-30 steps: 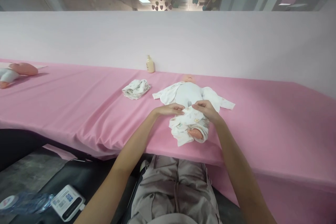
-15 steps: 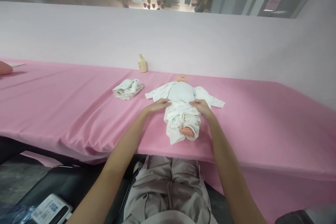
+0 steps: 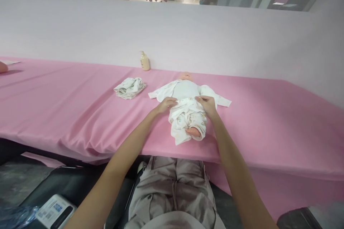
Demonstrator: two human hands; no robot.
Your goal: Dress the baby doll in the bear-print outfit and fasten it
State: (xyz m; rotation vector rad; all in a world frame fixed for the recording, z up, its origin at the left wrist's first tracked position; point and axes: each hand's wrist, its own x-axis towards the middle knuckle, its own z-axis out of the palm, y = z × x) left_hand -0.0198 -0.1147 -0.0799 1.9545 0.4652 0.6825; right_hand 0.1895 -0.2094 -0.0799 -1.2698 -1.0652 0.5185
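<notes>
On the pink-covered table lies a baby doll [image 3: 185, 76] on its back, its head toward the wall. A white long-sleeved top [image 3: 186, 89] covers its torso, with both sleeves spread out. White patterned baby pants [image 3: 185, 114] are bunched over its legs, and one foot [image 3: 193, 132] pokes from a leg opening. My left hand [image 3: 167, 104] pinches the waistband on its left side. My right hand [image 3: 207, 105] grips the waistband on the right, thumb and fingers closed on the fabric.
A folded white patterned cloth [image 3: 129, 88] lies left of the doll. Against the wall stands a pale yellow pump bottle [image 3: 144, 61]. A white device [image 3: 56, 212] rests on a black chair [image 3: 67, 182] at lower left. The pink cover [image 3: 67, 103] hangs over the table's front edge.
Both hands have drawn the pants' waistband slightly up toward the doll's chest. The view has tilted down a little.
</notes>
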